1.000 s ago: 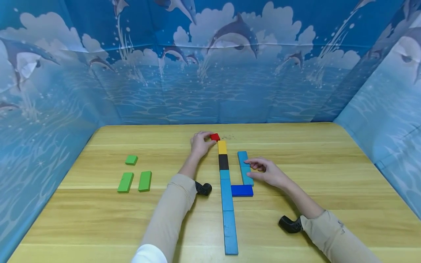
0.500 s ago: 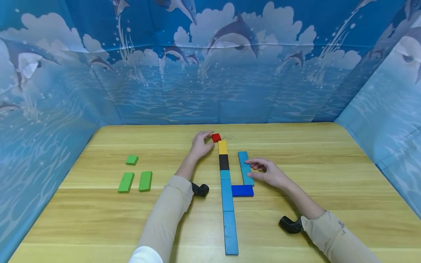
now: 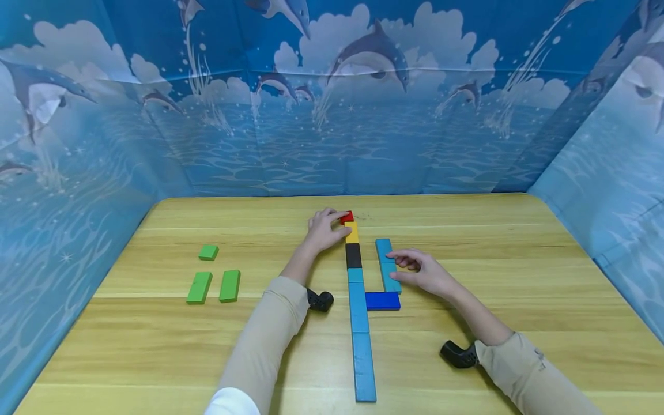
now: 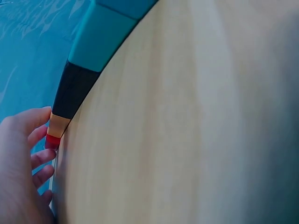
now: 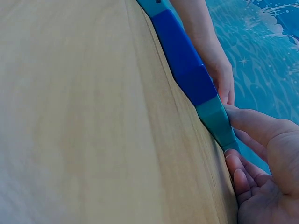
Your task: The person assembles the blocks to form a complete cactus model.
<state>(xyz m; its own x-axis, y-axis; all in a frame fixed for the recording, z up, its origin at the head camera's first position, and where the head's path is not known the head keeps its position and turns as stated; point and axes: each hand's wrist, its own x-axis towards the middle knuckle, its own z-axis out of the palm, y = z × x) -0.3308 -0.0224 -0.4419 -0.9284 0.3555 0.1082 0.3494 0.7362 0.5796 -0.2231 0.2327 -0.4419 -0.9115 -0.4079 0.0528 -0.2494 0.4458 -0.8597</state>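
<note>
My left hand (image 3: 323,231) lies at the far end of a straight row of flat blocks. Its index finger reaches over the small red block (image 3: 349,218), and its thumb is against the left side of the yellow block (image 3: 353,236). A black block (image 3: 353,256) follows, then several light blue blocks (image 3: 358,308) toward me. My right hand (image 3: 426,273) is beside two light blue blocks (image 3: 384,251) set end to end, index finger at the far one and thumb at the near one. A dark blue block (image 3: 383,301) lies crosswise between that pair and the row.
Three green blocks (image 3: 229,286) lie apart on the left of the wooden table (image 3: 129,346). A dolphin-print cloth (image 3: 311,150) hangs behind the table and along both sides. Black curved devices (image 3: 457,354) stick out at both wrists.
The red block has shifted right, in line with the yellow block's far end. My left hand drew slightly away from it, then moved right against it. The right hand has stayed put.
</note>
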